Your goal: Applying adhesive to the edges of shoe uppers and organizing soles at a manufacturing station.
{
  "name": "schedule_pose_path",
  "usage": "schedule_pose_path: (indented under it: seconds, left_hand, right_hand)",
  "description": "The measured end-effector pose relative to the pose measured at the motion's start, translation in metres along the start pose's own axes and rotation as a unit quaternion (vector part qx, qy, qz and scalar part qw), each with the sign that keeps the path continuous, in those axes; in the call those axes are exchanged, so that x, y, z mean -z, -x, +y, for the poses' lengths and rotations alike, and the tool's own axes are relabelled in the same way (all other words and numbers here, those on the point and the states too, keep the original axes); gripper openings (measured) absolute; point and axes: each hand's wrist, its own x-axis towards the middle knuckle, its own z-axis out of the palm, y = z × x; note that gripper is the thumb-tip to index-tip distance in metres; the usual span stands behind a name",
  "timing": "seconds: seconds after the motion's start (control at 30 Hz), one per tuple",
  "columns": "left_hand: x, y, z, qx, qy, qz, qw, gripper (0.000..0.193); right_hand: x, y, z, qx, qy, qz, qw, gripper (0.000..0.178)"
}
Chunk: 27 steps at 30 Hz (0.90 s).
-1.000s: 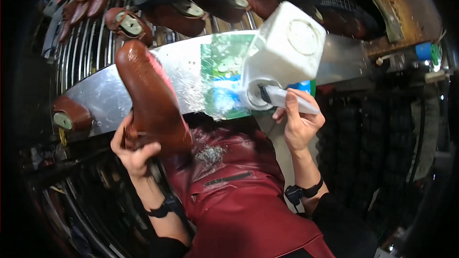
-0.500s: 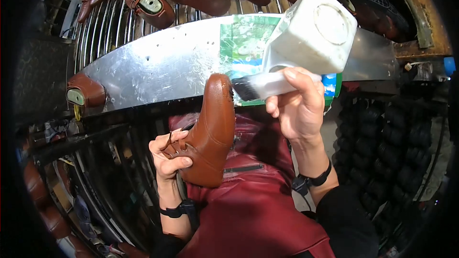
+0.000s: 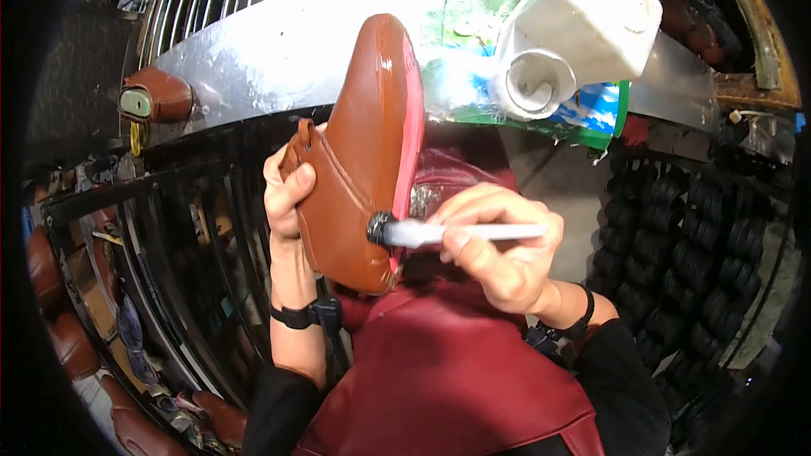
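A brown leather shoe (image 3: 351,152) points toe-away in front of me, its bottom edge turned to the right and showing a pink strip. My left hand (image 3: 285,196) grips it on the left by the laced opening, the fingers partly hidden behind it. Pinched in my right hand (image 3: 507,245) is a brush (image 3: 422,234) with a pale flat handle. Its dark, wet-looking bristles touch the shoe's side near the heel, beside the pink strip.
Across the metal bench (image 3: 245,59), a white plastic container (image 3: 587,21) lies with its round mouth facing me, on a green-edged sheet (image 3: 612,118). Another brown shoe (image 3: 167,95) sits at the bench's left. Stacked black soles (image 3: 655,253) stand at right; black metal racks (image 3: 160,219) at left.
The brush has come down from beside the toe, near the container, to the heel area. My left hand has turned and raised the shoe, bringing the pink strip into sight.
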Motion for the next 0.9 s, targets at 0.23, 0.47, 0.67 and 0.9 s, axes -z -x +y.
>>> schedule_pose_path:
  seconds: [0.23, 0.47, 0.67, 0.9]
  left_hand:
    - [-0.006, -0.005, 0.010, -0.009, 0.008, 0.048, 0.999, 0.042]
    - [-0.026, -0.001, 0.025, 0.003, 0.066, 0.103, 0.992, 0.036]
    - [-0.056, 0.001, 0.028, 0.077, 0.257, 0.090, 0.959, 0.033]
    - [-0.053, -0.007, 0.005, -0.072, 0.106, 0.092, 0.987, 0.039]
  right_hand:
    - [0.001, -0.009, -0.027, 0.059, 0.060, -0.107, 0.991, 0.011]
    - [0.000, -0.017, -0.041, 0.137, 0.136, -0.157, 0.968, 0.020]
    - [0.008, -0.042, -0.059, 0.253, 0.134, -0.216, 0.934, 0.024]
    - [0.023, -0.096, -0.058, 0.251, 0.088, -0.289, 0.920, 0.027]
